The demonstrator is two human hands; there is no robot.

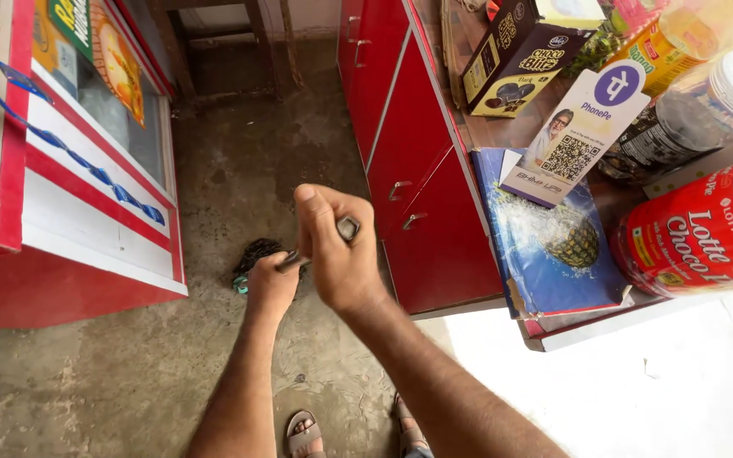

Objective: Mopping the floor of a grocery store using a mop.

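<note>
The right hand [341, 250] is closed in a fist around the upper end of a thin grey handle [348, 227], and the left hand [271, 284] is wrapped around the same handle lower down, so both grips are tight. The handle runs down to a dark mop head [256, 254] resting on the wet concrete floor [129, 390] between the red cabinet [417, 170] and a red and white freezer [86, 229]. The sandalled feet [303, 434] stand on damp ground, so a slip looks possible, and a wide swing could knock the cabinet doors.

A single head-worn camera looks steeply down, close above the concrete floor [129, 382].
</note>
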